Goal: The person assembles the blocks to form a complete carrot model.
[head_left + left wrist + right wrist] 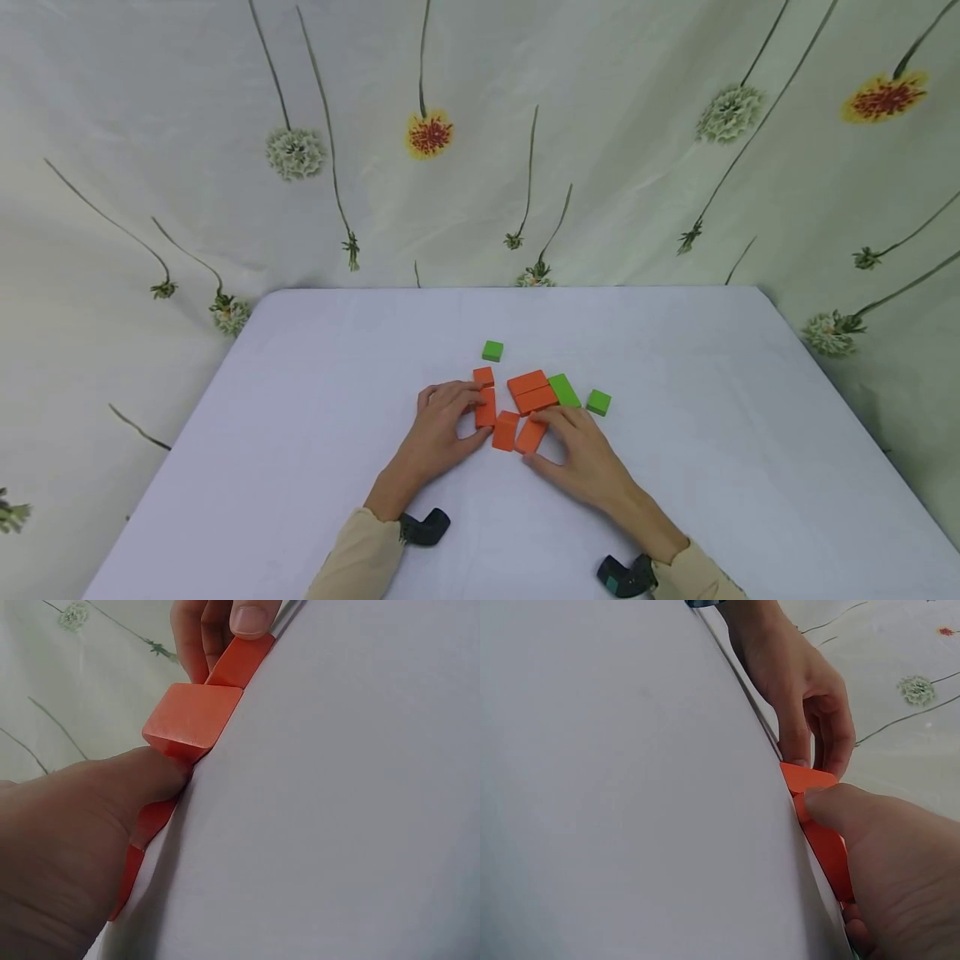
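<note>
My left hand [447, 421] is at the left side of a group of orange blocks. Its thumb and fingertips pinch a long orange block [486, 410] lying on the table. My right hand [581, 458] holds another orange block [531, 434] between thumb and fingers, at a slant. Between the hands lies an orange block [505, 431]. A small orange block [483, 377] sits at the far end of the left-hand block. Beyond the hands, two orange blocks, one of them the farther block [527, 382], lie side by side against a green block [564, 390].
One small green block [492, 351] lies beyond the group, and another small green block [598, 402] to its right. Everything rests on a white-covered table [337, 367]. Behind it hangs a flower-patterned cloth [472, 208].
</note>
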### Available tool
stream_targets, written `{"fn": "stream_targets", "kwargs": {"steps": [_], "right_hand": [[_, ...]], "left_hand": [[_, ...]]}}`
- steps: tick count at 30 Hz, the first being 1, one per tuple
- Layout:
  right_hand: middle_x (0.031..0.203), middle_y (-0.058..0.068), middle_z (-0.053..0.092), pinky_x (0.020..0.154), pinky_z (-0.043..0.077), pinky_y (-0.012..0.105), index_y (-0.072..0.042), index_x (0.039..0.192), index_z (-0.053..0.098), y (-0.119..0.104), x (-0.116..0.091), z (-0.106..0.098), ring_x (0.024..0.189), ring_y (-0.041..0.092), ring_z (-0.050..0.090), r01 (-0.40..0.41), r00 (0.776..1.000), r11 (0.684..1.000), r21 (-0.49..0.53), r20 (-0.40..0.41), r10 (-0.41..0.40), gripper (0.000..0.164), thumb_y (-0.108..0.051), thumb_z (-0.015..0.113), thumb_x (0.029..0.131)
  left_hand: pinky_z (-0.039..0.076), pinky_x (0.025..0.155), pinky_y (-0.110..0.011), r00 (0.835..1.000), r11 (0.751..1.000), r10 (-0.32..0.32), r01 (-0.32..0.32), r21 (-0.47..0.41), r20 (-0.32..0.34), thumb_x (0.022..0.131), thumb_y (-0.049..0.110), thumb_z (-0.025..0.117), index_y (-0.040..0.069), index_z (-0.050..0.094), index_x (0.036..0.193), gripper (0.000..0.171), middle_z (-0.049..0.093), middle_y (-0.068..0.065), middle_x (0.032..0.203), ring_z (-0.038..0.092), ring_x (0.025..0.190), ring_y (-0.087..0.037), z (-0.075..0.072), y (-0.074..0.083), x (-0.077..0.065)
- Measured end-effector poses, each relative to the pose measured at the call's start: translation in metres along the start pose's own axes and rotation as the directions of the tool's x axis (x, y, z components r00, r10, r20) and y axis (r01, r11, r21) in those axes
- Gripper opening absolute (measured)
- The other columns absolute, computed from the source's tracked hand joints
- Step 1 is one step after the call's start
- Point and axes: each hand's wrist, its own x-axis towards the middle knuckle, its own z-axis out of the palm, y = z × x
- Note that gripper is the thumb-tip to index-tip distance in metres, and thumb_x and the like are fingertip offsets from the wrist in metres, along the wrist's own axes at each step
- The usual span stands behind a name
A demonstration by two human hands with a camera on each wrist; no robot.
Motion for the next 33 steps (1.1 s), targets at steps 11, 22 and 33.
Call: {"fn": "stream_targets", "kwargs": {"steps": [11, 22, 33], "right_hand": [[0.129, 0.003, 0.068, 0.104, 0.055, 0.044, -0.010, 0.133, 0.067, 0.001, -0.002, 0.001, 0.121, 0.022, 0.062, -0.021, 1.000, 1.000, -0.010, -0.023, 0.021, 0.060, -0.033, 0.088, 0.081], [0.133, 0.002, 0.066, 0.106, 0.054, 0.042, -0.011, 0.136, 0.065, 0.001, -0.002, -0.001, 0.124, 0.021, 0.061, -0.029, 0.999, 0.999, 0.019, 0.014, 0.029, 0.060, -0.033, 0.086, 0.084], [0.128, -0.001, 0.067, 0.105, 0.055, 0.041, -0.013, 0.132, 0.066, 0.000, -0.002, -0.003, 0.121, 0.017, 0.061, 0.008, 0.999, 0.999, 0.054, 0.030, -0.010, 0.057, -0.029, 0.087, 0.081]], "left_hand": [[0.039, 0.113, -0.056, 1.000, 0.996, -0.018, 0.016, -0.089, -0.018, 0.082, 0.027, 0.088, 0.007, 0.066, 0.135, 0.060, 0.061, -0.010, 0.133, 0.053, 0.127, -0.030, 0.002, -0.003, -0.004], [0.055, 0.106, -0.047, 0.996, 0.982, -0.082, 0.075, -0.174, -0.033, 0.082, 0.024, 0.089, 0.009, 0.064, 0.137, 0.063, 0.060, -0.008, 0.140, 0.054, 0.131, -0.029, -0.004, 0.000, -0.007], [0.056, 0.103, -0.040, 0.994, 0.982, 0.074, -0.087, -0.168, -0.084, 0.080, 0.021, 0.091, 0.008, 0.072, 0.126, 0.052, 0.064, -0.003, 0.134, 0.057, 0.126, -0.021, -0.014, 0.000, -0.016]]}}
